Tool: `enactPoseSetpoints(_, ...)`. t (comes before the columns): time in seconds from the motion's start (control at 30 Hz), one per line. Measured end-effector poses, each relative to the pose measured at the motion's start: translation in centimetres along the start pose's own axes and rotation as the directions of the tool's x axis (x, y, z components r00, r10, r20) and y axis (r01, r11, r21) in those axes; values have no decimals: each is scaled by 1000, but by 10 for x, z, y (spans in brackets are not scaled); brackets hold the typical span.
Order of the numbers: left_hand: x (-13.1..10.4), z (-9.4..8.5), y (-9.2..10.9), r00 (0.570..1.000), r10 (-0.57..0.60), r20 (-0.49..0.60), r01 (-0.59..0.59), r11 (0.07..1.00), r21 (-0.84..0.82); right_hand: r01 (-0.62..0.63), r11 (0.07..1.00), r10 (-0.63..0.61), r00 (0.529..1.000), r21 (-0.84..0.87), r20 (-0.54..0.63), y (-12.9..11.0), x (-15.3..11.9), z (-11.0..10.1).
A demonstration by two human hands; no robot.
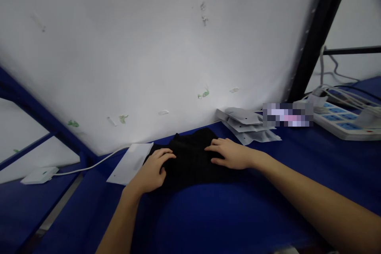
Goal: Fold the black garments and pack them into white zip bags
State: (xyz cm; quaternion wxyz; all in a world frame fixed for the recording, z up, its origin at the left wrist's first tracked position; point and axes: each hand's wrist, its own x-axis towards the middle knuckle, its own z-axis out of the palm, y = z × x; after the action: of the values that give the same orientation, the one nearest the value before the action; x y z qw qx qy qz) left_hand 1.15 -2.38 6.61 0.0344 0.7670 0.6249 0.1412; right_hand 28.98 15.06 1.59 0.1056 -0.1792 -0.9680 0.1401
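A crumpled piece of black cloth [190, 158] lies on the blue table [214, 214], close to the white wall. On its left end rests my left hand [153, 170], palm down, fingers slightly bent and apart. My right hand [230, 154] touches the right end of the cloth with its fingers stretched out and spread. Neither hand is closed round the fabric. The cloth is too dark and bunched for its exact kind to be made out. Partly under its left side is a flat pale bag [127, 164], just beyond my left wrist.
Several flat grey-white bags [247, 125] are stacked beyond my right hand. Farther right lies a large power strip [342, 121] with tangled cables. A white cable [95, 164] runs left to a small white box [40, 175]. The white wall [163, 47] rises behind the table.
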Motion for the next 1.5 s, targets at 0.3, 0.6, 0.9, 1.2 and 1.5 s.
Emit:
enactPoseSetpoints(0.3, 10, 20, 0, 992, 101, -72, -91, 986, 139, 1, 999, 0, 999, 41, -40, -7, -2, -5)
enactPoseSetpoints(0.6, 21, -17, 40, 960, 265, -85, -213, 895, 391, 7, 999, 7, 964, 49, -264, -21, 2, -15)
enactPoseSetpoints(0.9, 109, 7, 88, 853, 501, 150, -503, 709, 495, -105, 944, 214, 917, 312, -337, 9, 10, -2)
enactPoseSetpoints(1.2, 109, 66, 83, 941, 325, -97, -329, 944, -24, -190, 829, 410, 846, 526, -341, 16, 17, 3)
enactPoseSetpoints(1.5, 106, 81, 79, 977, 204, -67, -208, 976, -62, -240, 860, 364, 908, 451, -209, -5, 18, 9)
